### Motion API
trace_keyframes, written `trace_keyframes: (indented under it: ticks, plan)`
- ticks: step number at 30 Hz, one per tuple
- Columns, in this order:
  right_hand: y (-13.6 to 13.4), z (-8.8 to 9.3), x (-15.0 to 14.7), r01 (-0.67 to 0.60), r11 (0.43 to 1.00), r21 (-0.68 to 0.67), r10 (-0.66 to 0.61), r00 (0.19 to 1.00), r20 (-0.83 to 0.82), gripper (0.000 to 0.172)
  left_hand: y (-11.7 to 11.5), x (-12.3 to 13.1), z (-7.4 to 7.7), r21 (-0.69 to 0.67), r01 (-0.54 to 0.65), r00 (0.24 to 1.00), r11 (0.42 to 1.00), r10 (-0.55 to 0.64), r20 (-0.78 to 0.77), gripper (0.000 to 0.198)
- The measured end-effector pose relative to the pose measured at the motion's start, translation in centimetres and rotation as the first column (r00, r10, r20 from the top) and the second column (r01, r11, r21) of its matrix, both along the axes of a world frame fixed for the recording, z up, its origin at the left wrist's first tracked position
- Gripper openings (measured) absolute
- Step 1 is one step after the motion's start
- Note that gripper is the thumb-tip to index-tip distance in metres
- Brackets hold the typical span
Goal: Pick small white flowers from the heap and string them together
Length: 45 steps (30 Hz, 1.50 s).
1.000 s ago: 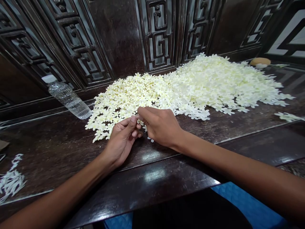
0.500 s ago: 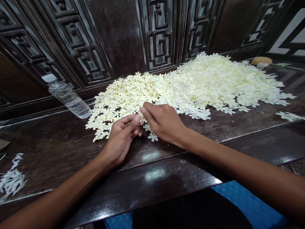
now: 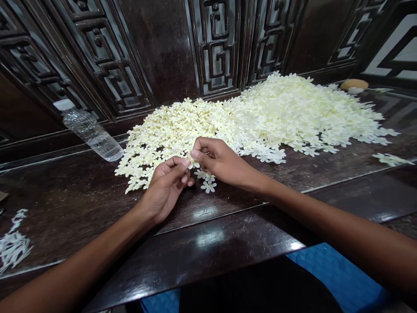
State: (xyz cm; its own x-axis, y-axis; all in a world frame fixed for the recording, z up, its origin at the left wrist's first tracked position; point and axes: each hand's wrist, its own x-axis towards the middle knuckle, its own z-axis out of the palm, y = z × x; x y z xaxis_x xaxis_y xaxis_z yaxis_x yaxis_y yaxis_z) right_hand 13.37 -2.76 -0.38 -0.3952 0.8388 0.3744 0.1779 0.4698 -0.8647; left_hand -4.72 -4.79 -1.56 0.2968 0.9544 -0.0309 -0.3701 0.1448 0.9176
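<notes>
**Q:** What does each hand do?

**A:** Right hand (image 3: 221,163): narrow pinch, thumb and forefinger closed on a pale flower (image 3: 194,160), which the fingertips mostly hide. Left hand (image 3: 166,187): fingers curled, palm turned inward, thumb tip touching the same flower. Whether this hand grips it, one cannot tell.

**Q:** Where is the flower?

**A:** Between the two hands, above the near edge of the flower heap (image 3: 247,121). The heap is cream-coloured, spreads low across a dark wooden table (image 3: 65,217), and runs back to the panels.

**Q:** What lies closest to the hands?

**A:** Two or three loose flowers (image 3: 208,186), just below the right wrist side of the pinch, at the heap's near edge.

**Q:** And about them?

**A:** Left of the heap: a clear plastic bottle (image 3: 93,134), lying on its side, white cap away from the hands. Behind: carved lattice panels (image 3: 215,48). Far right: a small flower clump (image 3: 391,159) and a round tan object (image 3: 354,84), both apart from the heap. Lower left: white strips (image 3: 13,243) on the table. Below the table edge: blue quilted cloth (image 3: 335,269).
</notes>
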Motion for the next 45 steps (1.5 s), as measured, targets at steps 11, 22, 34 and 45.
trace_keyframes:
  ticks: [11, 22, 34, 45]
  plan:
    - [-0.1, -0.5, -0.5, 0.035, 0.997, -0.072, -0.039, 0.998, -0.052, 0.054, 0.1, 0.0, 0.0, 0.018, 0.063, 0.998, 0.998, -0.063, -0.012, 0.024]
    - [-0.2, 0.2, -0.1, -0.108, 0.951, -0.288, 0.038, 0.971, -0.237, 0.032, 0.1, 0.0, 0.3, 0.045, 0.001, 1.0, 0.999, 0.0, -0.019, 0.033]
    - [0.2, 0.3, 0.4, -0.088, 0.956, -0.279, 0.035, 0.982, -0.188, 0.042, 0.2, -0.1, -0.1, 0.107, 0.062, 0.996, 0.992, -0.055, -0.073, 0.027]
    - [0.0, 0.0, -0.1, 0.045, 0.997, -0.058, -0.049, 0.997, -0.056, 0.036, 0.1, -0.1, 0.1, 0.153, -0.066, 0.991, 0.986, 0.082, -0.104, 0.033]
